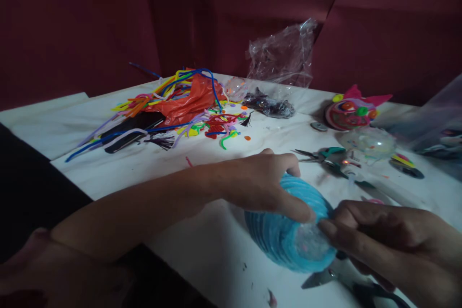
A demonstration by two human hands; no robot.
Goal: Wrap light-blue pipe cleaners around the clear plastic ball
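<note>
A blue ball (274, 240), ringed with fuzzy pipe cleaner, is tilted over the white table in the lower middle. Its near right end shows a pale, clear patch not covered in blue. My left hand (267, 183) reaches across from the left and grips the ball from above, fingers over its top and thumb near the pale patch. On the right, my right hand (382, 240) has its thumb and fingertips pinched together at the ball's right edge. Whatever lies between those fingertips is too small to make out.
Scissors (319, 278) lie beneath my right hand. Farther back are green-handled scissors (330, 152), a glue gun (352, 163), a decorated pink ball (348, 113) and a clear plastic bag (281, 57). Pipe cleaners and a red bag (191, 101) are heaped at the back left of the table (195, 236).
</note>
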